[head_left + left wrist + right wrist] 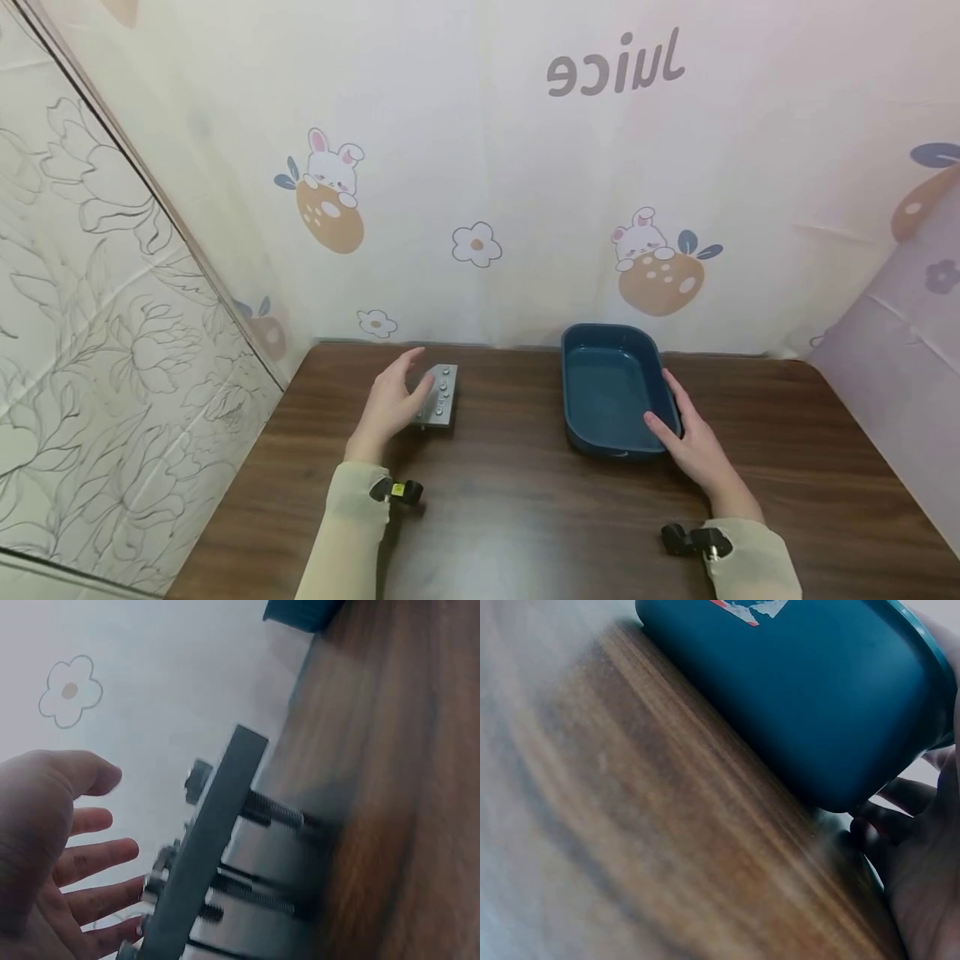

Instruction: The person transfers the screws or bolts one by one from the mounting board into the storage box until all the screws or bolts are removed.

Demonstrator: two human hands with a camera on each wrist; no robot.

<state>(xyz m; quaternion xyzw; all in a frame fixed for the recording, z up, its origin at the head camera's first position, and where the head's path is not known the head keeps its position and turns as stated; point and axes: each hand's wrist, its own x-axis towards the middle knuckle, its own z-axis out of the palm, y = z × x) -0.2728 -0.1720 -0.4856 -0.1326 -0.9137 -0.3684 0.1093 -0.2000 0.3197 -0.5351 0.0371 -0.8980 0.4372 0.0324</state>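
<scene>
A grey metal plate (446, 398) with several bolts through it stands on the left part of the table. My left hand (384, 410) is at the plate's left side, its thumb apart from its fingers. In the left wrist view, the bolt shanks under the plate (206, 847) reach down toward the tabletop, and the hand (45, 847) is beside the bolt heads, gripping nothing. To the right, a deep blue rectangular dish (607, 387) sits on the table. My right hand (701, 454) holds its near right corner, thumb over the rim and fingers along the outer wall. Some fingertips are hidden.
The brown wood-grain table (495, 500) ends at a printed curtain (480, 167) behind both objects. A floral panel (112, 317) borders the left side. On the dish's outer wall is a torn label (761, 609).
</scene>
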